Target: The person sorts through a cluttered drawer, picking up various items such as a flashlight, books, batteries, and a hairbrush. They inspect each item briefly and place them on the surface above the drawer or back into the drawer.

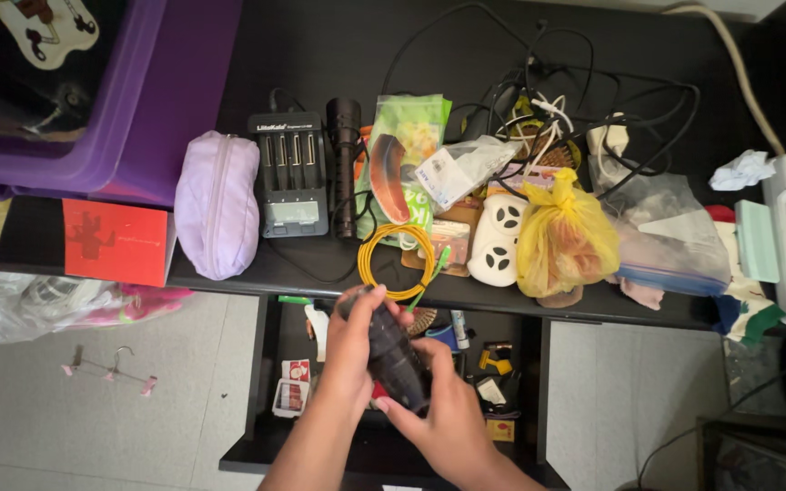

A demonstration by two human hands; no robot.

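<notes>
Flashlight [391,353], black, sits in both our hands above the open drawer [256,400], near the counter [320,36] edge. Left hand [349,350] wraps the head end; right hand [443,414] closes fingers on the tail, as if to twist against each other. We count two flashlights: this one, and a second [345,168] lying beside one battery charger [291,173]. One yellow cable coil [396,261] lies just beyond.
</notes>
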